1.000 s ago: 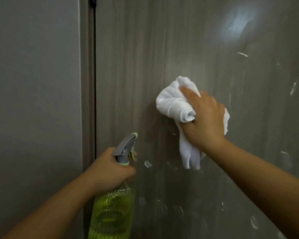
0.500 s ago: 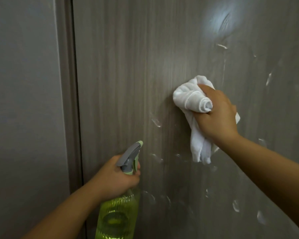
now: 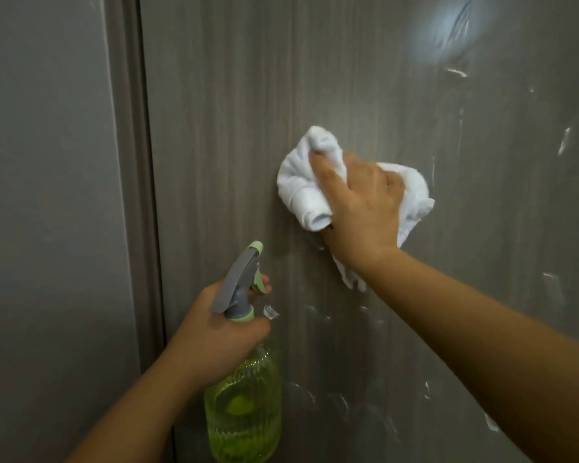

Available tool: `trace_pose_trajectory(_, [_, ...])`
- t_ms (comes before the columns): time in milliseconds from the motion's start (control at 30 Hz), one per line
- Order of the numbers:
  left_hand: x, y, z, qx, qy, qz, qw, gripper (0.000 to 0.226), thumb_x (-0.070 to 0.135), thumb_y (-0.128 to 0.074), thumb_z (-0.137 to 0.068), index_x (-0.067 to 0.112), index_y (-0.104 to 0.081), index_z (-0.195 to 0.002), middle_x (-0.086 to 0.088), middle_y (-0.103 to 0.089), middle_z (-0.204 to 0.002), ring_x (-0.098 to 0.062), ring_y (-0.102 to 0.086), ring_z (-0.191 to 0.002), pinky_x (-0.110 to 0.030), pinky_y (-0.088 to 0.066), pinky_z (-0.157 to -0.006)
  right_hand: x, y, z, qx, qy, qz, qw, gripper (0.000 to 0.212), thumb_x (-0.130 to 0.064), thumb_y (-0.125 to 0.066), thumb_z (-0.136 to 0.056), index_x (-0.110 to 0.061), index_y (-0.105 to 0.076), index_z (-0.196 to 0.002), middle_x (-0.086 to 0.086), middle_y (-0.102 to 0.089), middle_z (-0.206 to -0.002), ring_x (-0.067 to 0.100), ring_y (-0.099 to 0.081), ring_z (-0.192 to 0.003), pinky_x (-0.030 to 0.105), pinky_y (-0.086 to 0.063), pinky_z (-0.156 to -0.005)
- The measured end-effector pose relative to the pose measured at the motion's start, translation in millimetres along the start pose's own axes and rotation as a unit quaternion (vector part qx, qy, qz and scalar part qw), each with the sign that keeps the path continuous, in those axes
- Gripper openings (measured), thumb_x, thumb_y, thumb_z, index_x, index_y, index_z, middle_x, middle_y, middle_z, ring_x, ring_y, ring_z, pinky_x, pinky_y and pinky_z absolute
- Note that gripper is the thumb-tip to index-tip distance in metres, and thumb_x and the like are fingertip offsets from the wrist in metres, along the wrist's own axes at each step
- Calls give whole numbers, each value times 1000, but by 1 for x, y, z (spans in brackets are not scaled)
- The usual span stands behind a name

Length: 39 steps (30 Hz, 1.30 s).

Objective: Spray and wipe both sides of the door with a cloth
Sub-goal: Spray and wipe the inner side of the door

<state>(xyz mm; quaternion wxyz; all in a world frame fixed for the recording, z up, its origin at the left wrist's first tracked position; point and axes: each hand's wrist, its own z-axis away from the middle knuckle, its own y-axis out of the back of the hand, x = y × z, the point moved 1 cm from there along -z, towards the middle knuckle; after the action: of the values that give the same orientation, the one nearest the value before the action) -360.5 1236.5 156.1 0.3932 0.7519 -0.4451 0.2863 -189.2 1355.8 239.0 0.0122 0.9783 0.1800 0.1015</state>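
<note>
Door (image 3: 234, 128), cloth (image 3: 301, 188) under right hand (image 3: 365, 208)

Door (image 3: 348, 78): cut off by the top, right and bottom edges; its upper right is blurred around a pale glare patch.
Cloth (image 3: 301, 182): its middle is hidden under the right hand (image 3: 365, 208).
Bottle (image 3: 244, 406): base cut off by the bottom edge; neck hidden in the left hand (image 3: 221, 332).
Droplets (image 3: 315, 312): smeared, possibly foam.
Forearms: run out of frame.
</note>
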Motion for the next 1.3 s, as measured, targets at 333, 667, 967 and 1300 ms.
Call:
trace_pose_trajectory(333, [-14,6,9,44,48,-17,998,44,15,-67,-59,-6,-58,-96,-37,-55,-84,-24,-53,-67,-44,-45,-63,-30,-5,120,-38,167,-43,984,37,-27,-54,-91,-24,-56,-128,11,-65,-117,33,-62,-99,47,-41,-84])
trace_pose_trajectory(667, [4,21,23,48,27,-15,998,45,13,-66,-56,43,-68,-88,-17,-66,-97,-17,-58,-75,-44,-56,-71,4,20,-4,-54,20,-66,996,55,-31,-57,-83,-21,-49,-137,18,-62,-111,40,-60,-94,53,-40,-84])
trace_pose_trajectory(967, [3,25,16,62,9,-28,998,43,13,-66,-58,41,-67,-90,-28,-62,-98,-25,-59,-73,-60,-51,-69,-21,-7,-1,16,-1,-22,1000,56,-34,-63,-79,-26,-45,-131,11,-65,-102,33,-60,-84,44,-38,-72])
trace_pose_trajectory(1300, [-10,36,21,59,0,-42,997,28,-3,-76,-68,19,-68,-84,-30,-61,-91,-46,-54,-70,-49,-51,-60,-74,-13,123,-30,127,-125,984,41,-29,-67,-82,-24,-59,-122,9,-66,-103,30,-61,-89,41,-39,-74])
